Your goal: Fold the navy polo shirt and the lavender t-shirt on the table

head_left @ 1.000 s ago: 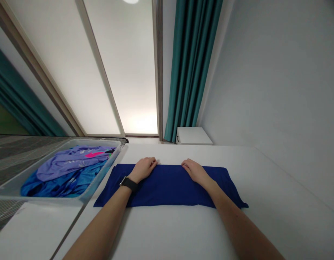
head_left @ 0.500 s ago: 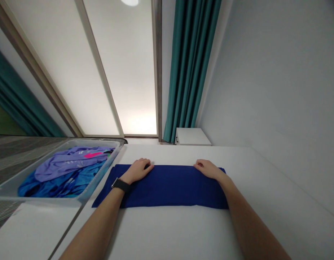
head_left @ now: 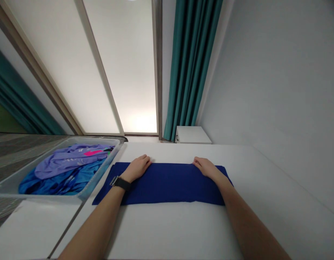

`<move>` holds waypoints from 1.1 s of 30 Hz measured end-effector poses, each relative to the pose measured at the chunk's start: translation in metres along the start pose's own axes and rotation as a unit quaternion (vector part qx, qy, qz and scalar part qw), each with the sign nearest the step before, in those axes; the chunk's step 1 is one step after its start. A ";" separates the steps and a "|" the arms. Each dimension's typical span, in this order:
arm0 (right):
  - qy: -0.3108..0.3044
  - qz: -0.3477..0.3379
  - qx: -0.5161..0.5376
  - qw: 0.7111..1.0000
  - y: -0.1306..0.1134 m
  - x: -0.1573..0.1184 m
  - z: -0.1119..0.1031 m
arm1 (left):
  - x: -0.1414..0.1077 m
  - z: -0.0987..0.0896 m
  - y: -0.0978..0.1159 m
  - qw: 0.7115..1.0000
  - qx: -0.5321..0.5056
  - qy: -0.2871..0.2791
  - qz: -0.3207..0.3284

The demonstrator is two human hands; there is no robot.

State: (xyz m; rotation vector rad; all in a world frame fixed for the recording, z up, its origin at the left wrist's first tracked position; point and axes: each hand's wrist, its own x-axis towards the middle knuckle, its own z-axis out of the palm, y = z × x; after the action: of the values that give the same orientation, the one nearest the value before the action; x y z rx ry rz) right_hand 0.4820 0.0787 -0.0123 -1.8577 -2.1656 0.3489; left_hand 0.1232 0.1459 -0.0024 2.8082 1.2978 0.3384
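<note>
White tabletop (head_left: 169,231) lies under a long, flat strip of navy cloth (head_left: 167,187). From where I stand, the left hand (head_left: 137,168) and right hand (head_left: 206,168) rest at its far edge, well apart, fingers loosely curled; whether either pinches fabric, I can't tell. Even, light tension between them would keep that edge straight. Beyond the left forearm, a tub (head_left: 98,182) holds rumpled clothes (head_left: 72,164).

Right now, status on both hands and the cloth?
Left hand and right hand on far edge of navy cloth, spaced apart. Cloth flat, a long strip on white table. Nothing on top but hands and forearms.
</note>
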 end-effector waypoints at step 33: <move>0.055 -0.020 -0.074 0.996 0.020 -0.013 0.002 | 0.009 -0.005 -0.005 0.994 -0.092 0.008 0.052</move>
State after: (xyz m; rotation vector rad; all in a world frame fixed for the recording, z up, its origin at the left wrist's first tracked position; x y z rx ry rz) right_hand 0.5013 0.0688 -0.0220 -1.8594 -2.2022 0.0763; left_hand 0.1235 0.1556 0.0033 2.7277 1.0663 0.4593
